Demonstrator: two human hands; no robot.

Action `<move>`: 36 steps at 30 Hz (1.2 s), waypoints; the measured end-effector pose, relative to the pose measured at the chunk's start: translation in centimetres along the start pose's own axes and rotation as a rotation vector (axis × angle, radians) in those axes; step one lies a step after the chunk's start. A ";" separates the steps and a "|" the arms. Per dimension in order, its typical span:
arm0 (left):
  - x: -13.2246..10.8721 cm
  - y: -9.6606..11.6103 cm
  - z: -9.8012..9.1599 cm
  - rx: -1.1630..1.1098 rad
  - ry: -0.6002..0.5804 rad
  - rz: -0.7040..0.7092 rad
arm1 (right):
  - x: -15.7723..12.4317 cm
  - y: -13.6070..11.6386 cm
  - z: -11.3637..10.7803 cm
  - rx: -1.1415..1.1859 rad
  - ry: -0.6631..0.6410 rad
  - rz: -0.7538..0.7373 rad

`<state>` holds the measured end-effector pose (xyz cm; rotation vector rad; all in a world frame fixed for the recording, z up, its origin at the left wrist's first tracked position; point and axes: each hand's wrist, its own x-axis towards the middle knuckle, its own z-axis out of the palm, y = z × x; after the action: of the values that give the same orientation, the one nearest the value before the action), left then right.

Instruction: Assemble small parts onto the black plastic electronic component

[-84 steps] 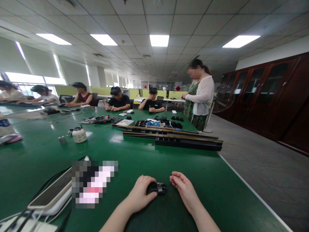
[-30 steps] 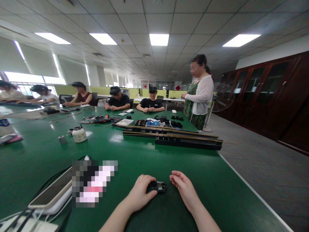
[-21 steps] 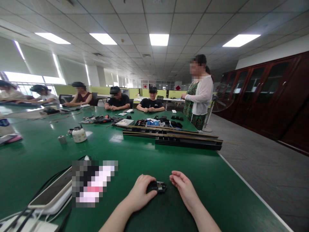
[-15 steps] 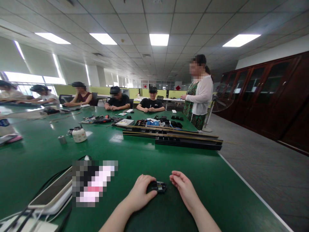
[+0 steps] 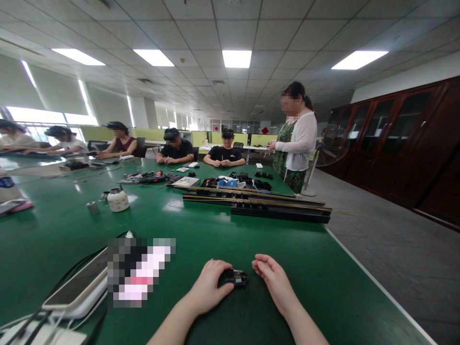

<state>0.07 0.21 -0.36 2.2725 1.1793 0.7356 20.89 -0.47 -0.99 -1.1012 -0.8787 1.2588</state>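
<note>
Left hand [image 5: 210, 287] over green office table [image 5: 305, 249]

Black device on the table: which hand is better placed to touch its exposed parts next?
Probably the right hand: free beside the exposed parts, while the left hand holds the device at its other end.

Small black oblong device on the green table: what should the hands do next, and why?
Perhaps bring the bare right hand to the free end of the small black oblong device: the bare left hand grips the other end, while the right hand sits apart from it, with nothing visible in its fingers.
</note>
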 end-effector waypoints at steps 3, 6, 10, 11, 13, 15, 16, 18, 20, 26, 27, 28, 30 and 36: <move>0.0 -0.1 0.1 0.002 0.006 0.007 | 0.1 0.2 -0.1 -0.007 0.003 -0.005; 0.1 -0.1 0.1 0.001 0.006 0.005 | 0.1 0.2 0.0 -0.024 -0.006 -0.019; 0.1 0.0 0.0 -0.002 -0.002 0.000 | -0.3 -0.3 0.4 -0.113 -0.012 -0.042; 0.1 0.0 0.0 -0.002 -0.003 0.000 | -0.5 -0.5 0.5 -0.137 -0.014 -0.048; 0.1 0.0 0.0 -0.002 -0.004 0.002 | -0.7 -0.7 0.8 -0.177 -0.019 -0.067; 0.1 -0.1 0.0 -0.003 -0.004 0.004 | -0.8 -0.8 1.0 -0.229 -0.032 -0.105; 0.0 -0.1 0.1 -0.003 -0.003 0.004 | -0.9 -0.8 1.1 -0.260 -0.045 -0.128; 0.0 -0.2 0.1 -0.001 0.003 0.007 | -1.1 -0.7 1.3 -0.338 -0.086 -0.172; 0.0 -0.3 0.2 0.005 0.012 0.015 | -1.4 -0.6 1.4 -0.439 -0.131 -0.222; 0.0 -0.4 0.3 0.007 0.023 0.030 | -2.1 -0.5 1.8 -0.646 -0.239 -0.393; 0.0 -0.4 0.3 0.005 0.024 0.031 | -2.1 -0.5 1.9 -0.664 -0.247 -0.392; 0.0 -0.3 0.3 0.005 0.026 0.031 | -2.0 -0.4 1.8 -0.685 -0.253 -0.384; 0.1 -0.2 0.2 0.010 0.029 0.032 | -2.0 -0.2 1.8 -0.723 -0.262 -0.365; 0.0 0.0 0.1 0.010 0.038 -0.003 | -2.1 -0.3 1.9 -0.773 -0.288 -0.374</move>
<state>0.11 0.17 -0.48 2.2736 1.2058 0.7773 18.90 -2.30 -0.08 -1.2685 -1.7933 0.7719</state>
